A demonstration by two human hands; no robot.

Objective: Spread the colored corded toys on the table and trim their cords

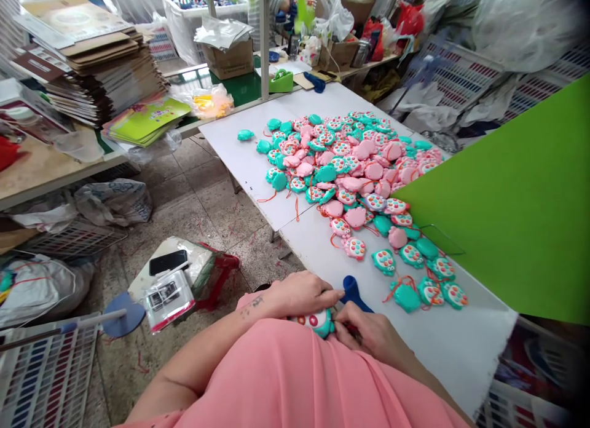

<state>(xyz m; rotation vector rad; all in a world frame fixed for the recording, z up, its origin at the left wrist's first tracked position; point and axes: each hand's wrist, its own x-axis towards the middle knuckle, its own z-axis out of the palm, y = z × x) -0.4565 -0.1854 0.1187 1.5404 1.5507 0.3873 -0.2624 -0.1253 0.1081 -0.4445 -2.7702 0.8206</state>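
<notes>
Close against my body, a teal toy with a white face and red buttons point(318, 322) is held under my left hand point(304, 293), whose fingers are closed over its top. My right hand point(375, 332) is at the toy's right edge with thumb and fingers pinched together; what lies between them is hidden. A dark blue object point(353, 291) lies on the table just beyond both hands. Ahead, a heap of similar pink and teal turtle-shaped toys point(364, 150) covers much of the white table point(239, 170), many with orange cord loops.
A green board point(516, 213) stands along the table's right side. To the left, a stool point(203, 274) bears a black phone point(168, 262) and a packet. Stacked cardboard point(106, 65) sits on a side bench. Another person point(271, 10) is at the back, near crates and boxes.
</notes>
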